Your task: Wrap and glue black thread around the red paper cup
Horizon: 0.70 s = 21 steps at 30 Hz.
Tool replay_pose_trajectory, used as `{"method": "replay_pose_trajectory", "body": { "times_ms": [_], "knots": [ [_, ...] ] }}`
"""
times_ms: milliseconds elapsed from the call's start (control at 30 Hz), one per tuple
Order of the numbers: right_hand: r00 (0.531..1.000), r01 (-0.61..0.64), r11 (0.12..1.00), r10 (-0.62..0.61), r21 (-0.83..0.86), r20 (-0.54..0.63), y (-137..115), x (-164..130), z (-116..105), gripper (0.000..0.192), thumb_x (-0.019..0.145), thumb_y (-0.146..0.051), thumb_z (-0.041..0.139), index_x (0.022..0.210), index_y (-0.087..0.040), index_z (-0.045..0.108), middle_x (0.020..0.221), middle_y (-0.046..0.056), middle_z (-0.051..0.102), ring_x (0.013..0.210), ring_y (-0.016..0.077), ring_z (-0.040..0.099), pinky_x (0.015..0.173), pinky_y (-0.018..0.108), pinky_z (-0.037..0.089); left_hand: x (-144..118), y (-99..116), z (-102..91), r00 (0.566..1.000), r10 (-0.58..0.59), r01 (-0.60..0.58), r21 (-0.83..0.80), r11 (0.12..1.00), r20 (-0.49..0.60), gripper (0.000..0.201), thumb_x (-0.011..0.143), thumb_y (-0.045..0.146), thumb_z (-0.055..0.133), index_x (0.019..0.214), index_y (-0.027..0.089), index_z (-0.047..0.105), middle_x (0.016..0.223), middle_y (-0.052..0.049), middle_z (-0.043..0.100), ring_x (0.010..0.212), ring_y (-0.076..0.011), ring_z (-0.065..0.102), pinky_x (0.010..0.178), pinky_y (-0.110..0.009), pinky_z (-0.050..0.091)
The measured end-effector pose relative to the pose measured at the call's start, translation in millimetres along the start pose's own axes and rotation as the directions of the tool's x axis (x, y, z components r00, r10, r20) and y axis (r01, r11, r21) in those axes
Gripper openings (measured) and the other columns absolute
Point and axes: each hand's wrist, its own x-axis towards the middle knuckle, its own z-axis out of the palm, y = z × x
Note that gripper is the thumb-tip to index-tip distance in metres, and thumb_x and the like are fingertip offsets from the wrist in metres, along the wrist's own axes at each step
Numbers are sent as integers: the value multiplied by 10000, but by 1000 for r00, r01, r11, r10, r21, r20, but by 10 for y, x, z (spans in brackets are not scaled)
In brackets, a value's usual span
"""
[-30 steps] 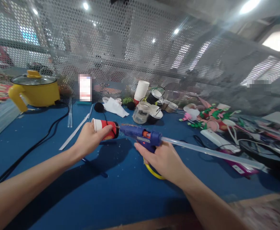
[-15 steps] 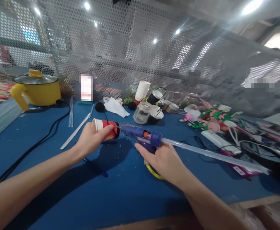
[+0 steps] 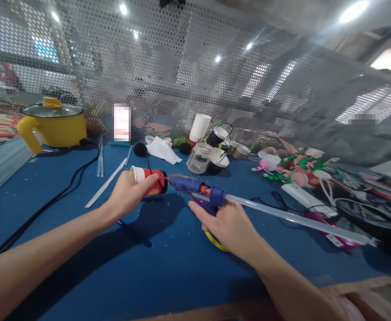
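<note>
My left hand [image 3: 128, 191] is closed around a red and white paper cup [image 3: 153, 191] lying sideways above the table, its black-wrapped end to the right. A black strand runs over the cup, towards a black yarn ball [image 3: 140, 150] behind it. In my right hand [image 3: 227, 220] is a blue hot glue gun [image 3: 192, 185], its red light lit. The gun's nozzle points left and is at the cup's black end; whether it touches cannot be made out. A long clear glue stick [image 3: 282, 214] sticks out of the gun's back. Below my right hand shows part of a yellow ring [image 3: 217, 243].
A yellow electric pot [image 3: 60, 127] with a black cord stands at the left, near clear glue sticks [image 3: 5, 167]. At the back are a lit phone [image 3: 122, 122], stacked white cups [image 3: 200, 127] and a clear jar [image 3: 198, 159]. Craft flowers [image 3: 299, 171] and a power strip [image 3: 307, 199] lie right.
The view has shifted very slightly. Both hands, the cup and the glue gun hold nearly the same place.
</note>
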Motion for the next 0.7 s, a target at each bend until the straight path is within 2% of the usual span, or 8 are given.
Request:
{"method": "replay_pose_trajectory", "body": {
  "times_ms": [167, 233, 333, 467, 567, 700],
  "knots": [
    [987, -146, 981, 153, 131, -44, -43, 21, -22, 272, 802, -282, 403, 761, -141, 632, 638, 87, 645, 601, 198, 609, 562, 285, 477, -20, 39, -8, 999, -41, 41, 0, 999, -9, 366, 704, 288, 535, 432, 175, 318, 327, 97, 247, 286, -17, 188, 293, -180, 118],
    [986, -151, 972, 161, 178, -44, -52, 27, -35, 262, 796, -287, 406, 759, -149, 625, 657, 90, 647, 627, 202, 613, 580, 292, 482, -16, 27, -9, 999, -46, 46, -14, 999, 0, 358, 700, 291, 536, 430, 174, 332, 319, 94, 262, 281, -20, 197, 293, -184, 120],
    [986, -158, 962, 166, 223, -19, -58, 27, -41, 249, 786, -287, 413, 750, -152, 620, 656, 88, 648, 612, 197, 612, 569, 292, 484, 12, -19, -5, 1000, -28, 27, -73, 997, -8, 290, 681, 299, 546, 460, 160, 421, 345, 73, 357, 302, -34, 258, 304, -185, 159],
    [965, -248, 934, 261, 259, -13, -77, 19, -17, 228, 769, -290, 430, 730, -154, 610, 629, 85, 639, 576, 201, 603, 545, 305, 483, 46, -63, -1, 1000, -17, 12, -156, 988, -27, 204, 662, 313, 554, 569, 131, 549, 443, 27, 502, 371, -59, 366, 352, -188, 255],
    [961, -252, 927, 272, 277, -38, -87, 16, -6, 214, 767, -282, 432, 723, -167, 606, 631, 77, 637, 578, 198, 601, 550, 306, 481, 42, -55, -1, 999, -45, 41, -142, 989, -25, 203, 654, 314, 559, 587, 123, 571, 432, 28, 501, 361, -59, 356, 347, -191, 240],
    [975, -205, 947, 219, 246, -31, -81, 10, -13, 205, 772, -280, 434, 729, -179, 608, 640, 68, 640, 581, 190, 596, 543, 295, 470, 42, -52, -1, 998, -42, 36, -149, 988, -36, 203, 648, 308, 564, 554, 128, 554, 398, 39, 477, 347, -60, 350, 344, -192, 230]
  ]
}}
